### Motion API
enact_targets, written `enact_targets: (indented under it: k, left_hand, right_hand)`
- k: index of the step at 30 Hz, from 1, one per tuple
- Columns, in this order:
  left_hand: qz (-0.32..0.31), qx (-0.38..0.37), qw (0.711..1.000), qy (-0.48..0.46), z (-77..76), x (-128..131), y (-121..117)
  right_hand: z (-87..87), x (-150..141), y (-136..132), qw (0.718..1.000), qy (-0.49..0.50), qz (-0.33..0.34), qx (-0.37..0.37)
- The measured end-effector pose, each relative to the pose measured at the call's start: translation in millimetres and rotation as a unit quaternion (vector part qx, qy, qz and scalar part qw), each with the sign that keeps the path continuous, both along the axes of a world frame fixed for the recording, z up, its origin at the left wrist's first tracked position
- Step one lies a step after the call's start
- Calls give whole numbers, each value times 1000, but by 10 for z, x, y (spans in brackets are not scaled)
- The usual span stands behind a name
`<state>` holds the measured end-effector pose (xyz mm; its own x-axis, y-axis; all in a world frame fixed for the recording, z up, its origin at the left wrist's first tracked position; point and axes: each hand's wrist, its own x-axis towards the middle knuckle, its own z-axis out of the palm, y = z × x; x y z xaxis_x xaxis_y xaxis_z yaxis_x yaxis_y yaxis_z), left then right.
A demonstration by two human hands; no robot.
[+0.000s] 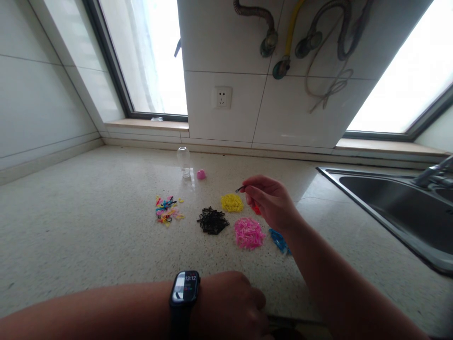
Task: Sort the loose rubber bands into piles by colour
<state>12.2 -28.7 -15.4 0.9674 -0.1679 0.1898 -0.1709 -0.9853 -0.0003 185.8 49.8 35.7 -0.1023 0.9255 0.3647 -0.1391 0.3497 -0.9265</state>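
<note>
My right hand (267,198) is raised over the counter, thumb and fingers pinching a small black rubber band (239,189). Below it lie piles of small rubber bands: a yellow pile (232,203), a black pile (213,220) and a pink pile (249,233). A red pile (256,209) is partly covered by that hand, and my right forearm hides part of a blue pile (279,241). To the left is a mixed-colour pile (168,210). My left hand (230,302) rests closed at the near counter edge, knuckles up; whatever its fingers hold, if anything, is hidden.
A clear plastic bottle (184,162) stands toward the back of the speckled counter (88,226), beside a pink cap-like piece (201,174). A steel sink (385,203) with a faucet (433,174) is on the right. Behind rises a tiled wall (240,108) with pipes.
</note>
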Motion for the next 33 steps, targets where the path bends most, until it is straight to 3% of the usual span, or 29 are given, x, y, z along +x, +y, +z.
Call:
enact_targets:
  k: [20, 33]
  left_hand:
    - [-4, -1, 1000, -4, 1, 6, 2]
    - [-3, -7, 1000, 3, 0, -2, 7]
  right_hand:
    - [-55, -16, 33, 1000, -29, 9, -6]
    - [-5, -44, -14, 1000, -1, 10, -13]
